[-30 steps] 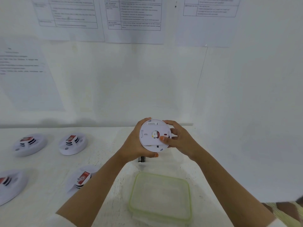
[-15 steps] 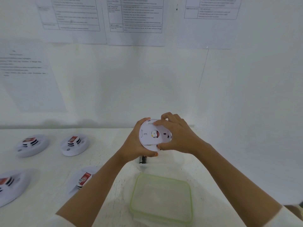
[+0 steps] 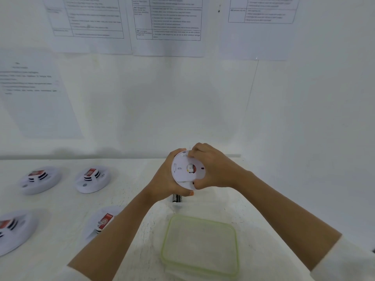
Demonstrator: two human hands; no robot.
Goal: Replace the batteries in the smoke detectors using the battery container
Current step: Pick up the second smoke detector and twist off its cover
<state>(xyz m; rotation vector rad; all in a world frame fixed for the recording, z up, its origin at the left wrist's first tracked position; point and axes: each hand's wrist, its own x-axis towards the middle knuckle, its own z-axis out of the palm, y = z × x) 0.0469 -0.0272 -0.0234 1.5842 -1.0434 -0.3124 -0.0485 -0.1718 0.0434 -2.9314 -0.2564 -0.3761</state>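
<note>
A round white smoke detector (image 3: 185, 171) is held up above the table with its back plate facing me. My left hand (image 3: 165, 179) grips its left rim and underside. My right hand (image 3: 213, 167) is curled over its right side, fingers on the top edge and thumb at the bottom edge. Dark batteries (image 3: 177, 198) show just below the detector, partly hidden by my left hand. A clear container with a green-rimmed lid (image 3: 200, 243) lies on the table in front of me.
Several other smoke detectors lie on the white table at the left: two at the back (image 3: 40, 179) (image 3: 92, 179) and two nearer (image 3: 12, 230) (image 3: 103, 222). Printed sheets (image 3: 168, 19) hang on the white wall behind.
My right hand has shifted from the detector's right edge to lie over its top and right side. The detector has stayed in place in my left hand.
</note>
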